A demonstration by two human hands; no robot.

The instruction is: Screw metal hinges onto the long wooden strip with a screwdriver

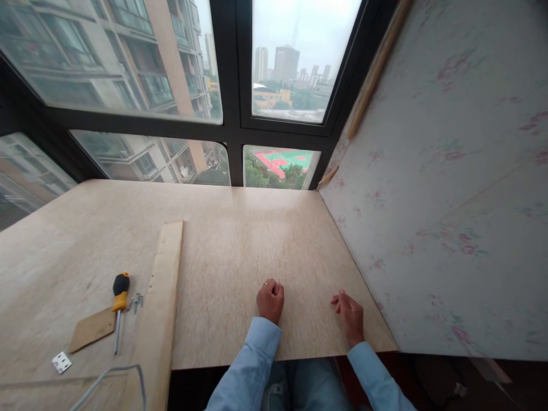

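Observation:
My left hand (270, 299) is closed in a fist and rests on the pale wood-grain tabletop (222, 257), near its front edge. A thin ring shows on one of its fingers. To the right, my right hand (350, 317) lies near the papered wall with its fingers curled together and their tips turned to the left. I see nothing held in either hand. The nearest thing to my left hand is a long wooden board (165, 274), apart from it on the left.
A yellow and black screwdriver (120, 294) leans over a small brown wooden piece (92, 331). Several screws (137, 301) lie beside it. A white metal plate (61, 362) and a grey cable (109, 372) are at front left. Windows and a flowered wall (449, 228) border the tabletop.

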